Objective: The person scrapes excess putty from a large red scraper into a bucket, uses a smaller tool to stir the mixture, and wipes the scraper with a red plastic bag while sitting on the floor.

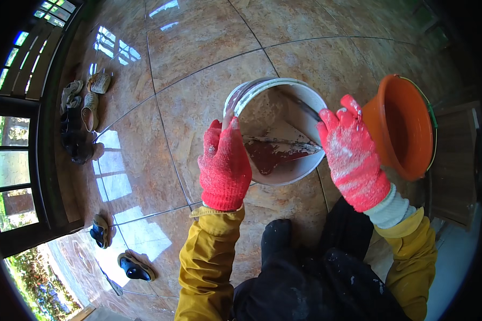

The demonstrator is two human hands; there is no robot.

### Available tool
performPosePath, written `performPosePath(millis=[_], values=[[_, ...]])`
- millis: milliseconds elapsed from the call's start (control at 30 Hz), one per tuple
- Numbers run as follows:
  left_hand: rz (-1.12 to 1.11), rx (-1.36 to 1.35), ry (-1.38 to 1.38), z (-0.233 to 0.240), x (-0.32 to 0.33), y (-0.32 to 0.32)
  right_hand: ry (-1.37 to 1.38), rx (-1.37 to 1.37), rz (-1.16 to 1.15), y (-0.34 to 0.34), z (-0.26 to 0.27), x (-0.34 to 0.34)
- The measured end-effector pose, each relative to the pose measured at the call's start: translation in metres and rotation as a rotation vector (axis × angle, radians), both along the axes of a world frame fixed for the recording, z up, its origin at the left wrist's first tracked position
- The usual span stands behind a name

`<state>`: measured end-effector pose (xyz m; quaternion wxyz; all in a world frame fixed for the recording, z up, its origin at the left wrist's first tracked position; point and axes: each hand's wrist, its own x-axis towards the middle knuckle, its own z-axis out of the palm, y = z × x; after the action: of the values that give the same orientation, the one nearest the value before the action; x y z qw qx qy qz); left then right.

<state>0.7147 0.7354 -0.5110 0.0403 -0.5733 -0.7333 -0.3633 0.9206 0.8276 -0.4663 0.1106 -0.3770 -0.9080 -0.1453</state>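
Observation:
A white plastic bucket (291, 180), crusted inside with pale residue, stands on the tiled floor. My left hand (227, 164), in a red knit glove, grips its left rim. At the right rim, my right hand (351, 156) wears a similar glove smeared with white. Its fingers close around the end of a dark, thin handle (301, 105) that slants down into the bucket. Inside lies a flat, angular piece (277, 154) coated in reddish-brown and whitish material. Whether it joins the handle cannot be seen.
An orange bucket (405, 128) with a wire handle stands at the right, near a wooden cabinet (454, 164). Several shoes (90, 110) line the left wall, and two dark clogs (134, 267) lie by the doorway. My feet (276, 240) are close below the white bucket.

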Motion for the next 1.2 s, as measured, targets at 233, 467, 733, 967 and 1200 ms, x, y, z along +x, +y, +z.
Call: performPosePath(millis=[233,467,733,967,1200], values=[[-0.009,0.019,-0.038,0.007,0.010,0.014,-0.368,-0.123,-0.124,-0.027,0.042,0.014],[-0.043,0.009,-0.058,0.011,0.011,0.009,-0.156,-0.315,0.102,-0.035,0.048,0.015],[-0.075,0.046,0.006,0.013,0.022,0.014,-0.321,-0.047,0.224,-0.018,-0.032,-0.027],[-0.053,0.050,-0.060,0.009,0.012,0.013,-0.264,-0.029,0.166,0.006,-0.010,-0.024],[-0.125,0.015,-0.125,0.008,-0.001,0.018,-0.155,-0.203,0.112,0.029,-0.004,-0.037]])
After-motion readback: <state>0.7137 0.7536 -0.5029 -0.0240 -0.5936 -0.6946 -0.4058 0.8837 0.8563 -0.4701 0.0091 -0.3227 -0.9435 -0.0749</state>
